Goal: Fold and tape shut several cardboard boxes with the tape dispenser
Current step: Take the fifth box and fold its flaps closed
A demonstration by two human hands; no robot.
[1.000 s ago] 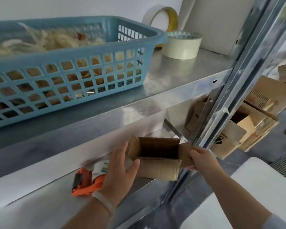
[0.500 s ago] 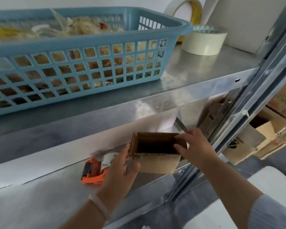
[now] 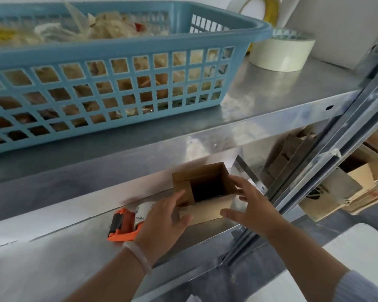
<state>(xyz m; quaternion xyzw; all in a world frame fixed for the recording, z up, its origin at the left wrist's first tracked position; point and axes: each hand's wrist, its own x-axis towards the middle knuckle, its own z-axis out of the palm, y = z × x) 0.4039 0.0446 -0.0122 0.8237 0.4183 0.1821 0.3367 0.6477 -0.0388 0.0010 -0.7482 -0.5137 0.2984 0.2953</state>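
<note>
Two open hands on the job: left hand (image 3: 164, 225) lays relaxed fingers against the left flap of the box (image 3: 207, 211), right hand (image 3: 251, 208) spreads over its right side, neither one clenched. Box sits top-open on the lower shelf (image 3: 52, 258), dispenser (image 3: 123, 224) just left of the left hand. Best play, I'd say: side flaps down flat first, then the long ones, seam tight. Room is scarce, with the upper shelf (image 3: 227, 136) low overhead, the post (image 3: 314, 171) near on the right, and the shelf edge close in front.

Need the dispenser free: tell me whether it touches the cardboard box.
Cannot tell. In the head view the left hand covers the stretch between the tape dispenser and the cardboard box.
</note>
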